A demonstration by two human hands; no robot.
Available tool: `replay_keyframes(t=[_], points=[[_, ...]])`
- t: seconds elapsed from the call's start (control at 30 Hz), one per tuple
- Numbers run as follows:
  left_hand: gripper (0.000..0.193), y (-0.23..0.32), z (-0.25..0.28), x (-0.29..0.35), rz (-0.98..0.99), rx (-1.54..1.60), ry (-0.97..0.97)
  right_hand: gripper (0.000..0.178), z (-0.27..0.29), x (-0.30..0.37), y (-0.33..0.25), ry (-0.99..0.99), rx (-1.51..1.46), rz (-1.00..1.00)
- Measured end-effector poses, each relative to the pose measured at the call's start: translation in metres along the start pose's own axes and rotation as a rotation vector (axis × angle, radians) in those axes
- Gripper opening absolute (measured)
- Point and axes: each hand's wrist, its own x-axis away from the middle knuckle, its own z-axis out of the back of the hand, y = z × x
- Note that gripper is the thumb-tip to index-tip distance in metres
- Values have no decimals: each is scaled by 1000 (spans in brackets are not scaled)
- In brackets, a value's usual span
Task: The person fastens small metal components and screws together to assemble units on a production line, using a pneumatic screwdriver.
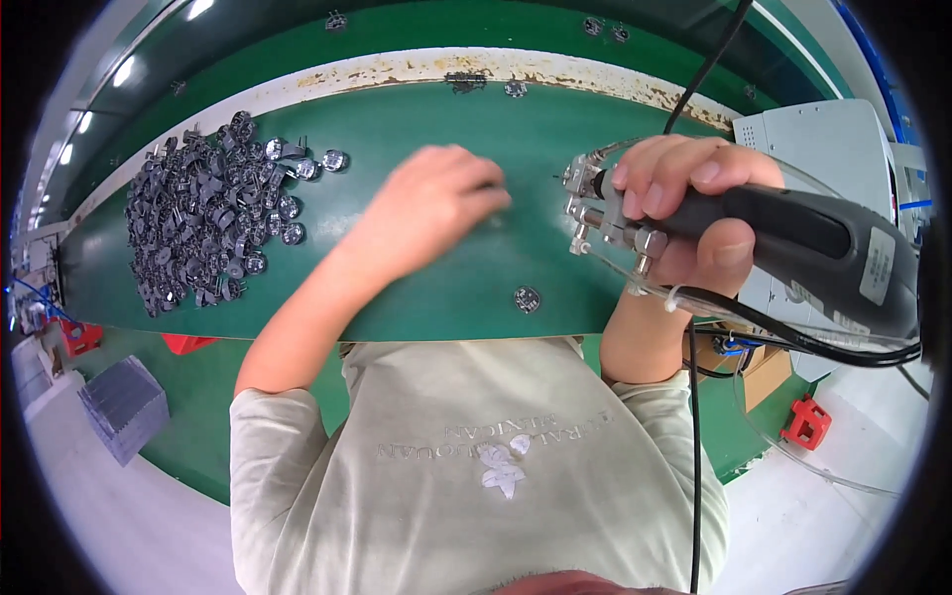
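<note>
Background grey machine [818, 137] stands partly behind black tool [793, 225].

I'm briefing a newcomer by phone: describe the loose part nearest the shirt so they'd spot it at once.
Start at the green tabletop and follow its near edge, by the beige shirt, to just right of the picture's middle. Just in from that edge lies a small, round, dark component. It sits alone, apart from the heap at the left and nearest the shirt.

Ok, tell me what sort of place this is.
Likely a factory assembly area: small round dark components lie heaped on a green workbench, and the right hand grips a black handheld power tool.
</note>
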Motion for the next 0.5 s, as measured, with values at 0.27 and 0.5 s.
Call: replay_keyframes(t=[0.27,0.5], points=[[39,9,20,11,118,-151,121,42,1,-4,1,63,7,-26],[37,45,-12,-16,-81,48,-303,40,0,-1,-2,39,-4,-6]])
